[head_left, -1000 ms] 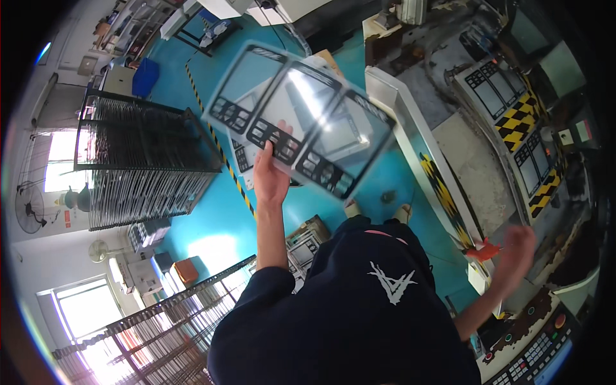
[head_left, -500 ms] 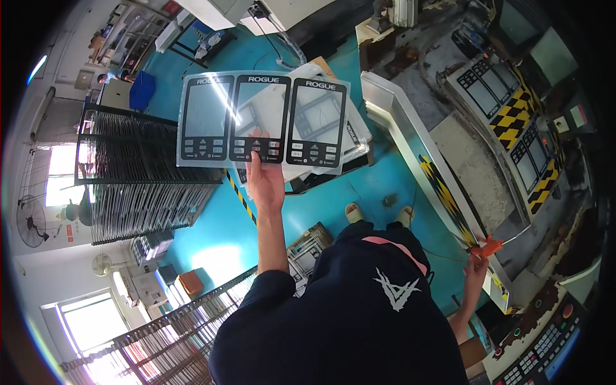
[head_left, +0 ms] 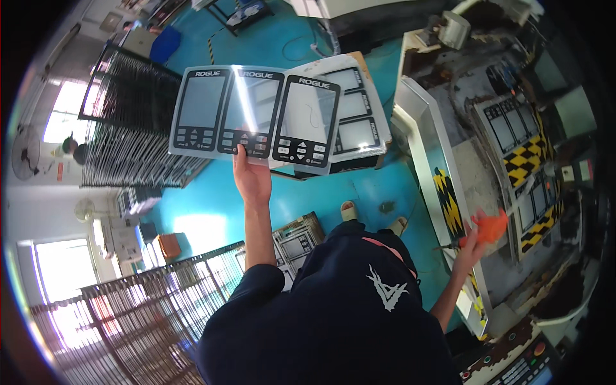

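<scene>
A clear sheet with 3 black frames is held up by the left hand, its grip clamped on the lower edge, thumb in front. An orange gun is held by the right hand, its grip closed round it, near the machine. A stack is partly hidden behind the sheet.

I am holding my left arm out in front, and my left hand is pinching with its thumb on top. My right arm is sticking out sideways, and my right hand is gripping.
</scene>
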